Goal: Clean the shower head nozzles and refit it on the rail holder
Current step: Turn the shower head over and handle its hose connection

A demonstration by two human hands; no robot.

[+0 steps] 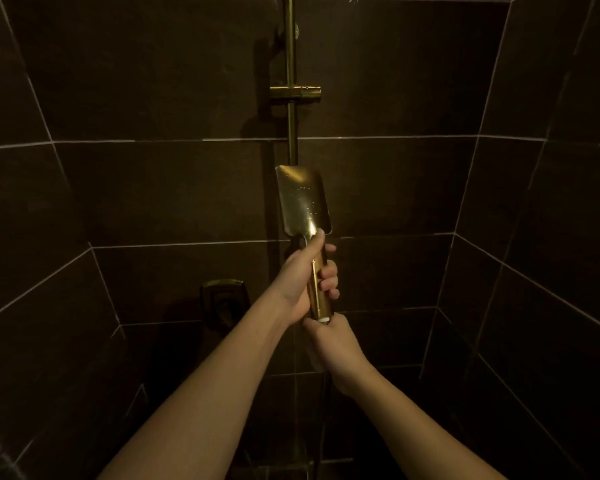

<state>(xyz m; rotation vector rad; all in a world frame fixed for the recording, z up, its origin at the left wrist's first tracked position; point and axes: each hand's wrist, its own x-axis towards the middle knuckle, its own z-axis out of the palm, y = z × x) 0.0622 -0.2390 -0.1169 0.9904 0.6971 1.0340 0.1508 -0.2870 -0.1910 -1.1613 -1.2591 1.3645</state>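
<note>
The left hand (300,282) grips the gold shower head (303,199) by its handle, fingers (328,273) curled around it, the flat head rising above them. The right hand (333,344) grips just below the handle's end. The rail holder (296,92) sits well above, on the rail (291,57).

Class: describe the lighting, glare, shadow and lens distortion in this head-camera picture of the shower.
Head view: dim, yellowish light; glare streaks the shower head near the left hand; the rail and holder cast shadows leftward on the tiles; grout lines bow from the wide-angle lens; the right hand lies in shade.
</note>
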